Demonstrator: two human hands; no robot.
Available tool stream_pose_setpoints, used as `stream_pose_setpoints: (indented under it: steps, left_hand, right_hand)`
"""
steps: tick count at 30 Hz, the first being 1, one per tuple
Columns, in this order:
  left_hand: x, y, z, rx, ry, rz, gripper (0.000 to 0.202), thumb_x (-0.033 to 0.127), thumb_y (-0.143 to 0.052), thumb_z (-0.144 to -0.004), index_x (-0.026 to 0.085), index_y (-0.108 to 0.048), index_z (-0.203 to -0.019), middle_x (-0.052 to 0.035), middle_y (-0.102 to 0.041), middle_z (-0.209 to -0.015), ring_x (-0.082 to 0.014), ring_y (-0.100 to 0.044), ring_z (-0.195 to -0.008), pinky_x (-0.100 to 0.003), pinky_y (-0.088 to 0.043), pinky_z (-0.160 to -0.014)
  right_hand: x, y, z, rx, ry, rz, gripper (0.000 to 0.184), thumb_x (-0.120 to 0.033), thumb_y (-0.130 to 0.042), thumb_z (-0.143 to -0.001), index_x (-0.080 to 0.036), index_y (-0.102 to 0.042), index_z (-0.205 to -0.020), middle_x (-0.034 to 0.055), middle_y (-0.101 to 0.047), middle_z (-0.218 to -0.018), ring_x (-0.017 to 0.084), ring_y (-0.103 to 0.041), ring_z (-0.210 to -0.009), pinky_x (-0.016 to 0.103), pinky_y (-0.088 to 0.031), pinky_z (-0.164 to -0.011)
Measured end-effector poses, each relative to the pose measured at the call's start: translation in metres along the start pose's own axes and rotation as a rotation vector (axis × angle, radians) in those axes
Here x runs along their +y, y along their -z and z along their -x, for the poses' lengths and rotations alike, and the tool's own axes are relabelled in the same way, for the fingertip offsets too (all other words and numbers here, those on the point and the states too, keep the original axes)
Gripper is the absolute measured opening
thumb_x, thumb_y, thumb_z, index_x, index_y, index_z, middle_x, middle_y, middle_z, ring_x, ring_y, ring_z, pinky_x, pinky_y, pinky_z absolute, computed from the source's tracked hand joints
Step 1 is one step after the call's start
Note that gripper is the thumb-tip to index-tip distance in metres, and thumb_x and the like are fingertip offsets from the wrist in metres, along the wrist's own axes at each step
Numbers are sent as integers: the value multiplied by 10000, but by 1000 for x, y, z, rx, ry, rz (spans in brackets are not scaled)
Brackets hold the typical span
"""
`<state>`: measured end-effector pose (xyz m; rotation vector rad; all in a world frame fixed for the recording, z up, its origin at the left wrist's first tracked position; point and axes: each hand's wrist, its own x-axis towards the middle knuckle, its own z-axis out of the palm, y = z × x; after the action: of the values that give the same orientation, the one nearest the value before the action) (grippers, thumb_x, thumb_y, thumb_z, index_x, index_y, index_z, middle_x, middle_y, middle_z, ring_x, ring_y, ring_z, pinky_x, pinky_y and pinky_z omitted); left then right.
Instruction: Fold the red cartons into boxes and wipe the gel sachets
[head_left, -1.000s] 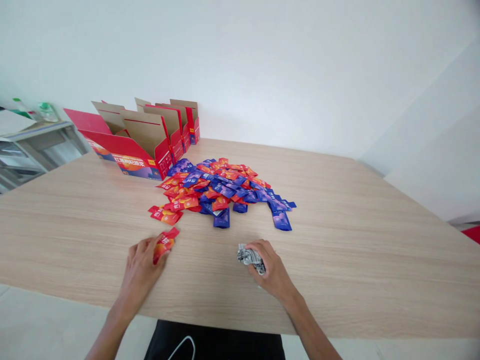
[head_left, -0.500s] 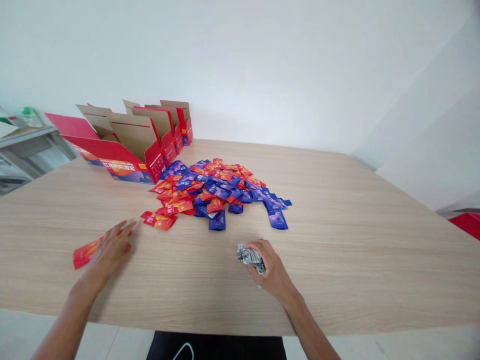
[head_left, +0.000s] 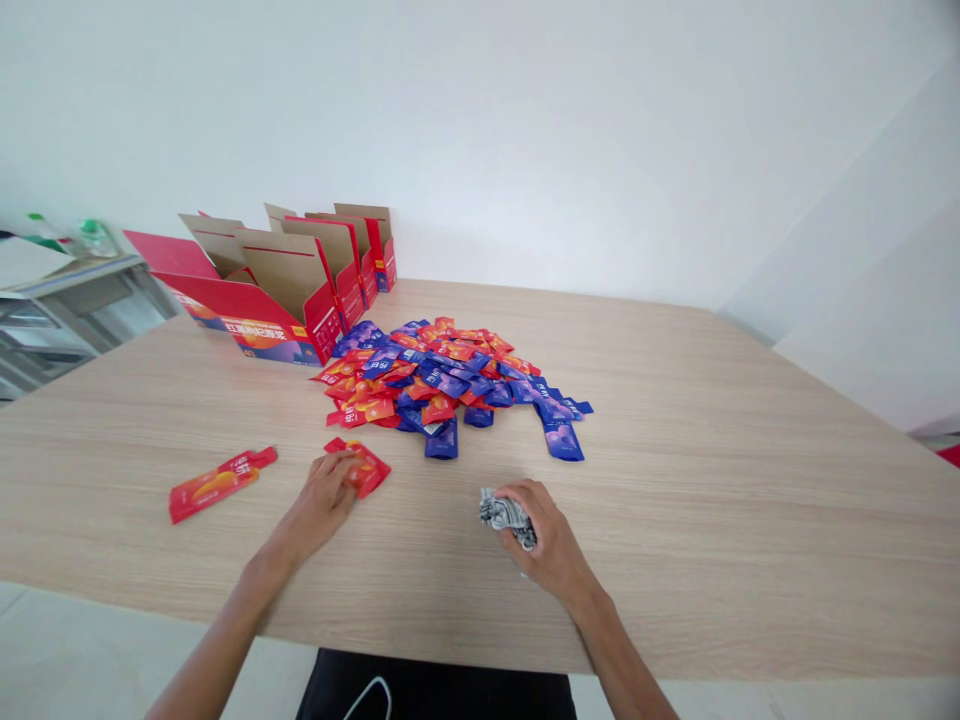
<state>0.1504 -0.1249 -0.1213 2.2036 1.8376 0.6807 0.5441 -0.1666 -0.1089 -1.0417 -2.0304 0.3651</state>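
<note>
My left hand [head_left: 327, 495] has its fingers curled over the left part of a red and orange sachet [head_left: 370, 470], which lies just in front of the pile; its thumb is mostly hidden. My right hand [head_left: 546, 530] grips a crumpled grey and white striped cloth [head_left: 501, 511] on the table, fingers over the top and thumb on the near side. A second red sachet [head_left: 214, 488] lies flat and slantwise to the left of my left hand. Beyond both hands spreads a heap of red and purple-blue sachets [head_left: 450, 378].
Several red cardboard boxes [head_left: 330, 325] with raised flaps stand in a row at the back left. The wooden table [head_left: 712, 480] reaches to the white wall [head_left: 570, 150]. A side shelf [head_left: 82, 275] with green-capped bottles stands at far left.
My left hand has left the far-left sachet and moved right onto the one before the pile, which has turned and shifted slightly. My right hand keeps its hold on the cloth. The view has shifted slightly left.
</note>
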Motion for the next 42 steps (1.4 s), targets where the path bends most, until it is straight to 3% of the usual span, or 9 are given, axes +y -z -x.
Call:
stream_pose_setpoints:
  steps: [3,9,15,19,22,27,35,39,42]
  left_hand:
    - [20,-12,12,58,68,28,376,457,-450,-997,232,-725,-1122,-144,-713,-1283,-322,-613,-1316,-499,-466,-1199]
    - [68,-28,23,125,512,-143,849,686,-564,-920,92,-518,-1525,-306,-443,-1595,-519,-375,-1501,-716,-335,-1187]
    - [99,-37,32,129,550,-24,725,592,-660,-888,143,-575,-1451,-263,-442,-1627,-481,-382,-1511,-670,-327,-1212]
    - [107,-45,36,215,547,282,709,536,-788,-762,202,-579,-1351,-179,-642,-1391,-443,-547,-1363,-655,-397,-1164]
    - [122,-51,35,266,579,902,781,474,-945,-585,246,-564,-1229,-83,-736,-1131,-344,-707,-1089,-525,-520,-1042]
    - [164,-65,37,151,674,1421,659,555,-976,-593,193,-681,-1058,-84,-807,-959,-265,-766,-888,-369,-578,-851]
    - [202,-80,45,-46,746,1858,681,725,-881,-717,167,-811,-1101,-158,-810,-1256,-365,-687,-1332,-485,-500,-1193]
    - [207,-91,53,-175,718,1890,660,747,-846,-749,220,-827,-1146,-124,-793,-1337,-373,-614,-1443,-530,-437,-1264]
    - [209,-101,56,-126,753,1817,607,689,-881,-739,205,-840,-1103,-121,-801,-1324,-364,-580,-1480,-505,-353,-1321]
  right_hand:
    - [-1,-1,-1,-6,9,-1,476,-65,-619,-855,-270,-622,-1285,76,-704,-1140,271,-674,-1047,410,-605,-916]
    - [-4,-3,-1,-32,18,-8,519,-45,-615,-819,-276,-621,-1285,71,-705,-1154,270,-673,-1054,412,-605,-930]
    - [-6,-6,0,-53,26,-11,523,-47,-623,-822,-279,-616,-1290,68,-702,-1149,272,-665,-1056,413,-596,-928]
    - [-10,-8,-2,-80,33,-42,477,-86,-634,-851,-271,-614,-1290,69,-699,-1143,270,-664,-1052,409,-593,-925]
    - [-15,-9,-3,-99,59,-110,417,-144,-631,-900,-262,-604,-1298,75,-688,-1146,269,-660,-1061,417,-590,-960]
    - [-19,-15,-1,-109,118,-185,419,-165,-611,-915,-261,-586,-1323,85,-661,-1171,260,-654,-1076,407,-591,-960]
    - [-22,-24,-3,-67,200,-124,525,-87,-630,-844,-272,-569,-1332,97,-645,-1205,276,-656,-1102,422,-604,-939]
    - [-23,-26,-10,95,99,-100,508,-60,-597,-875,-266,-565,-1338,100,-639,-1182,271,-651,-1077,407,-605,-914]
    - [-22,-26,-11,132,53,-117,494,-58,-586,-878,-261,-572,-1328,93,-634,-1165,261,-644,-1063,395,-598,-918]
